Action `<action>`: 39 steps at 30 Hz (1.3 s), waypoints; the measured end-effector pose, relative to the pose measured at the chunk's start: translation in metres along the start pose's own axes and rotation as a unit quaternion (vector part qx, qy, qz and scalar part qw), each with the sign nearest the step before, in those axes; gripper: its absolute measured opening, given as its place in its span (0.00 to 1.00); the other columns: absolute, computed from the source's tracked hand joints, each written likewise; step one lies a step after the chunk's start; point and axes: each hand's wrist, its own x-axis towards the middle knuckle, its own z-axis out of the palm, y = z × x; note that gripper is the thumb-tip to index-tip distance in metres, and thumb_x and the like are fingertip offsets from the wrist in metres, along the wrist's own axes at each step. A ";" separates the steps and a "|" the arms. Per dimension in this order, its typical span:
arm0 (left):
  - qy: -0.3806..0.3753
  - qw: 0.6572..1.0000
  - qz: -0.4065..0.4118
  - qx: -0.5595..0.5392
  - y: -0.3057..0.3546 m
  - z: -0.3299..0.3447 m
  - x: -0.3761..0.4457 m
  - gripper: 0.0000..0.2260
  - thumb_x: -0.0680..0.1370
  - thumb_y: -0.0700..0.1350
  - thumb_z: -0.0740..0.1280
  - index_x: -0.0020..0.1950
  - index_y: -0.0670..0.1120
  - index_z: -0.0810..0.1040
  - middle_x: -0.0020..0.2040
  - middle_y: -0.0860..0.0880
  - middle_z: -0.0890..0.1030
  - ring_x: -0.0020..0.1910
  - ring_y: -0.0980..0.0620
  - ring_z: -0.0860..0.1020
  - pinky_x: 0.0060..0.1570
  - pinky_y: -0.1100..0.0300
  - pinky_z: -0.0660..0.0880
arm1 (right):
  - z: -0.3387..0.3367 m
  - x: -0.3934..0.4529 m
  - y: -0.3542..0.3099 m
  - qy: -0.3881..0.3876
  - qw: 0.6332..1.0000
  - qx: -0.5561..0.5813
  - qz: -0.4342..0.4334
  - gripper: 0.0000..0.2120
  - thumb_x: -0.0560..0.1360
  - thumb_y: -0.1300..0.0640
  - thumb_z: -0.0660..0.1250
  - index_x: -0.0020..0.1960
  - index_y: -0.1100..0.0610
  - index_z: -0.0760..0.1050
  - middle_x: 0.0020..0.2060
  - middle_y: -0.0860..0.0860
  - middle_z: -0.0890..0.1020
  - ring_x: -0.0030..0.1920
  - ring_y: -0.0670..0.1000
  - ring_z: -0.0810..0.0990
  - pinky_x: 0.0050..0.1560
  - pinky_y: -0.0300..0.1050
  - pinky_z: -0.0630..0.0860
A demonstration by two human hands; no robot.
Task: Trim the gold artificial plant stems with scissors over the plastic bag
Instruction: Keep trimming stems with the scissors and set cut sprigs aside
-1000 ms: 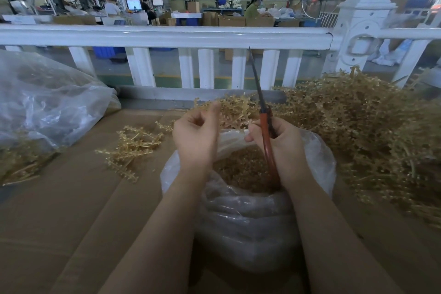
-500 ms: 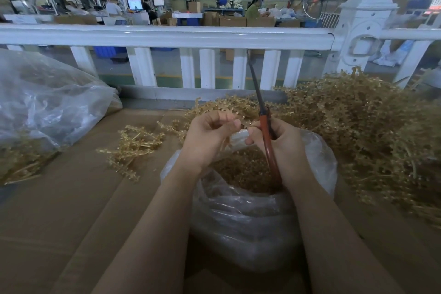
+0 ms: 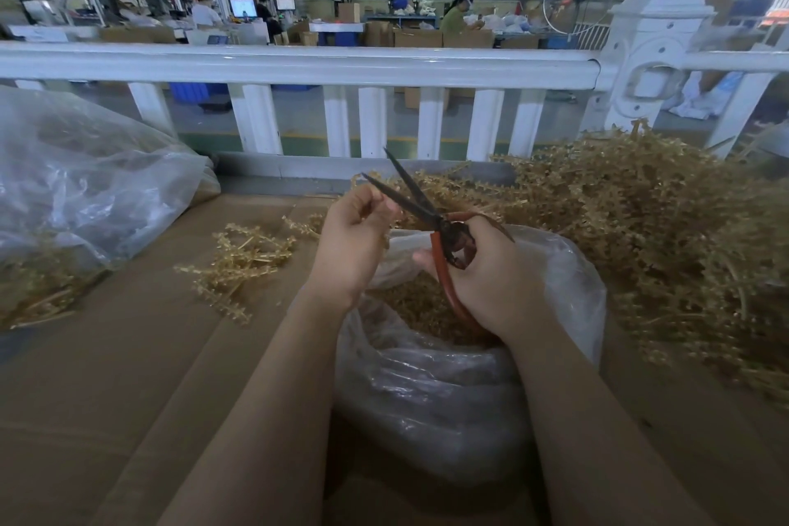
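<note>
Scissors (image 3: 410, 194) now open; bag (image 3: 448, 389) w/ gold trimmings (image 3: 420, 305)

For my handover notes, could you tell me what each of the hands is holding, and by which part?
Right hand grips the scissors by the red handles, blades open. Left hand is curled beside the blades; what it pinches cannot be told.

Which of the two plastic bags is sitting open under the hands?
The near bag, between the forearms, mouth open with gold trimmings inside. The other bag lies far left.
</note>
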 end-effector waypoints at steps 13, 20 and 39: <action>-0.002 0.999 -0.008 -0.031 0.000 0.000 -0.001 0.09 0.82 0.35 0.61 0.51 0.40 0.82 0.50 0.40 0.84 0.47 0.48 0.79 0.50 0.60 0.74 | -0.003 -0.003 -0.004 0.045 0.996 -0.066 -0.033 0.26 0.69 0.28 0.66 0.46 0.51 0.76 0.36 0.43 0.79 0.40 0.45 0.79 0.42 0.47 0.79; -0.011 0.998 0.009 -0.062 0.002 0.001 -0.003 0.10 0.82 0.36 0.61 0.45 0.42 0.80 0.39 0.51 0.82 0.43 0.56 0.79 0.49 0.67 0.75 | -0.003 -0.005 -0.004 0.050 0.996 -0.062 -0.025 0.25 0.69 0.27 0.67 0.45 0.49 0.77 0.36 0.43 0.80 0.39 0.44 0.79 0.43 0.46 0.80; -0.005 0.997 0.044 -0.066 0.001 0.003 -0.006 0.03 0.77 0.34 0.69 0.47 0.35 0.82 0.44 0.43 0.86 0.43 0.52 0.83 0.49 0.62 0.77 | -0.002 -0.003 -0.002 0.058 0.994 -0.089 -0.012 0.30 0.67 0.23 0.63 0.44 0.50 0.77 0.36 0.43 0.81 0.38 0.43 0.78 0.40 0.42 0.78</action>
